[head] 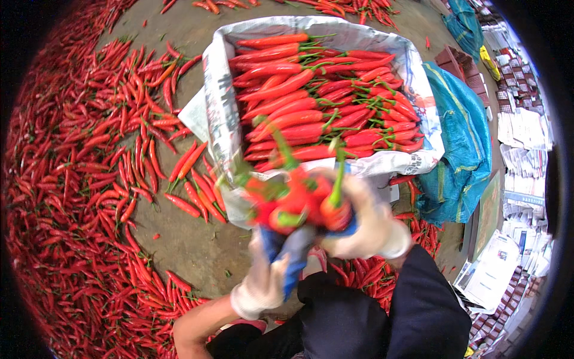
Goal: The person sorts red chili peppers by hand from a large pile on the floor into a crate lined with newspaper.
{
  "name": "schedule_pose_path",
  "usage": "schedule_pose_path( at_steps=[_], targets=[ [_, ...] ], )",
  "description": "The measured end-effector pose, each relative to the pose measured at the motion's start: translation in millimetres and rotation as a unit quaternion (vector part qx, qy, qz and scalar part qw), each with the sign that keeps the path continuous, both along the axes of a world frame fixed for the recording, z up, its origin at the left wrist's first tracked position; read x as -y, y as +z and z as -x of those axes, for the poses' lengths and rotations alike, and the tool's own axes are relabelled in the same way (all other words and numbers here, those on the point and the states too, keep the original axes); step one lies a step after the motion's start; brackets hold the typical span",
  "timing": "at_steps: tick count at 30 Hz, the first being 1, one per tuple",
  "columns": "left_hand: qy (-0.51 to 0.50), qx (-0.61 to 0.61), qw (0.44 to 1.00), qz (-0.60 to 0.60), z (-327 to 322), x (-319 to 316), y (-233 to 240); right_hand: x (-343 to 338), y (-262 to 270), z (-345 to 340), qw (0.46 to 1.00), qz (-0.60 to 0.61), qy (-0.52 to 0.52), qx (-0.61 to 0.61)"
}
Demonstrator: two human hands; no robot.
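Note:
A bunch of red chili peppers with green stems (pixel 298 197) is held upright between my two hands, blurred by motion. My left hand (pixel 269 269), in a white work glove with blue on the palm side, grips the bunch from the lower left. My right hand (pixel 367 220), gloved alike, closes around it from the right. Just beyond stands a box lined with printed paper (pixel 219 107), filled with rows of red chili peppers (pixel 287 107). The bunch overlaps the box's near edge, and the fingers behind it are partly hidden.
A large heap of loose red chili peppers (pixel 80 179) covers the floor (pixel 193 247) at the left. More peppers (pixel 367 278) lie near my legs. Right of the box is a blue woven sack (pixel 462 143). Stacked papers (pixel 522 166) and reddish-brown plastic baskets (pixel 468 72) stand farther right.

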State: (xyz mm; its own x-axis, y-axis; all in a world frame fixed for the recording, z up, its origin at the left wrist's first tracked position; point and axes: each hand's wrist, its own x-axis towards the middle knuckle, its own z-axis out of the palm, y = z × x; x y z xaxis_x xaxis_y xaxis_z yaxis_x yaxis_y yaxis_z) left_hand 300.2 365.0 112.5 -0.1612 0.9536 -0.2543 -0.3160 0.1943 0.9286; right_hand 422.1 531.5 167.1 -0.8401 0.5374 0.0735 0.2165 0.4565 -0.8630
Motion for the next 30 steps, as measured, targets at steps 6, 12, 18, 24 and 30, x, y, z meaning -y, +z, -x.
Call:
schedule_pose_path(
  at_steps=[6,12,18,24,30],
  targets=[
    [-0.050,0.348,0.935,0.031,-90.0,-160.4,12.8,-148.4,40.9,-87.7,0.971,0.123,-0.051,0.197],
    [-0.028,0.406,0.911,0.060,-135.6,-315.5,-3.4,-321.1,18.0,-78.0,0.913,-0.014,0.101,0.395],
    [-0.066,0.508,0.855,0.080,-150.9,-332.0,-18.4,-310.8,-26.5,-54.0,0.833,-0.268,-0.031,0.484],
    [-0.120,0.680,0.722,-0.051,-141.5,-291.7,-41.8,-314.2,-34.8,-61.0,0.886,-0.294,-0.011,0.358],
    [-0.117,0.577,0.803,0.090,-119.6,-242.9,-11.9,-302.1,-33.4,-106.6,0.973,-0.203,-0.072,0.087]
  ],
)
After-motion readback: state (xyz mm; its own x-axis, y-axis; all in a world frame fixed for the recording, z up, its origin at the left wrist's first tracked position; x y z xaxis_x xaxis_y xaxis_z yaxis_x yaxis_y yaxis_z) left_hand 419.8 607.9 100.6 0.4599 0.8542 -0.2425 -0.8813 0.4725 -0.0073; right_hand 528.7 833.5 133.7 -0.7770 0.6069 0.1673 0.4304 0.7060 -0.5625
